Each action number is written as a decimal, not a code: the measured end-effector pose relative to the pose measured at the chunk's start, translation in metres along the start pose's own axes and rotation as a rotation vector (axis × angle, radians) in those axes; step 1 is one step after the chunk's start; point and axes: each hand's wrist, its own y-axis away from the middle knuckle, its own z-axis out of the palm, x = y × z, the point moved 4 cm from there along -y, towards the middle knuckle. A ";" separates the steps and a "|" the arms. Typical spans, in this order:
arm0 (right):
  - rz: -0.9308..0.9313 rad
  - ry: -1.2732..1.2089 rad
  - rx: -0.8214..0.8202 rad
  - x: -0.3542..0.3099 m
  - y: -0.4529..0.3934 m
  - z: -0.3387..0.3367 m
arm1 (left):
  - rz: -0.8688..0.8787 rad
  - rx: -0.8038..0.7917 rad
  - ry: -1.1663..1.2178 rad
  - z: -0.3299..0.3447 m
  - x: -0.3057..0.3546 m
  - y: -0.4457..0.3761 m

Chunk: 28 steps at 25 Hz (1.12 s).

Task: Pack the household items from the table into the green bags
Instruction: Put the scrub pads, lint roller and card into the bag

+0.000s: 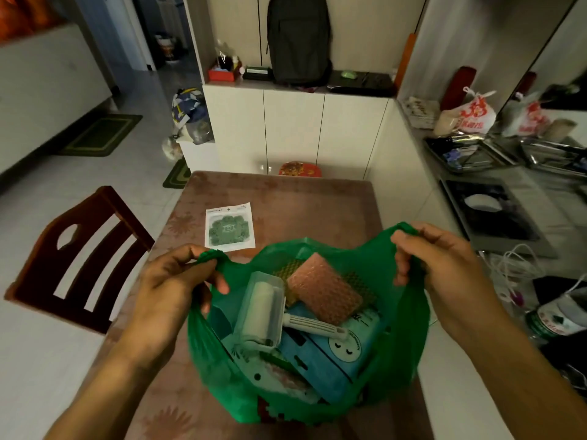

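Observation:
A green plastic bag stands open on the brown table right in front of me. My left hand grips its left handle and my right hand grips its right handle, pulling the mouth wide. Inside lie a white lint roller, a pink scouring sponge and a blue flat packet. A white packet with a green pad lies flat on the table beyond the bag, to the left.
A dark wooden chair stands at the table's left side. White cabinets with a grey backpack are behind the table. A counter with a sink, trays and tied plastic bags runs along the right.

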 end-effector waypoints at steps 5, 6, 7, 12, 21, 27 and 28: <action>-0.275 0.867 0.179 -0.013 -0.011 0.001 | 0.005 -0.049 -0.120 -0.021 -0.004 -0.003; -0.327 1.047 0.206 -0.016 -0.014 0.008 | -0.024 -0.031 -0.168 -0.028 -0.010 -0.006; -0.331 1.140 0.206 -0.017 -0.018 0.017 | -0.063 0.000 -0.196 -0.036 -0.020 -0.012; -0.277 1.227 0.020 0.004 -0.052 0.066 | -0.228 0.122 -0.261 -0.066 -0.102 -0.087; 0.009 1.115 0.027 0.060 -0.092 0.075 | -0.586 -0.168 -0.818 -0.065 -0.313 -0.296; 0.050 1.004 0.090 0.073 -0.094 0.076 | -0.663 0.196 -0.176 -0.072 -0.363 -0.326; 0.054 0.990 0.089 0.073 -0.095 0.077 | -0.639 0.257 -0.084 -0.073 -0.361 -0.323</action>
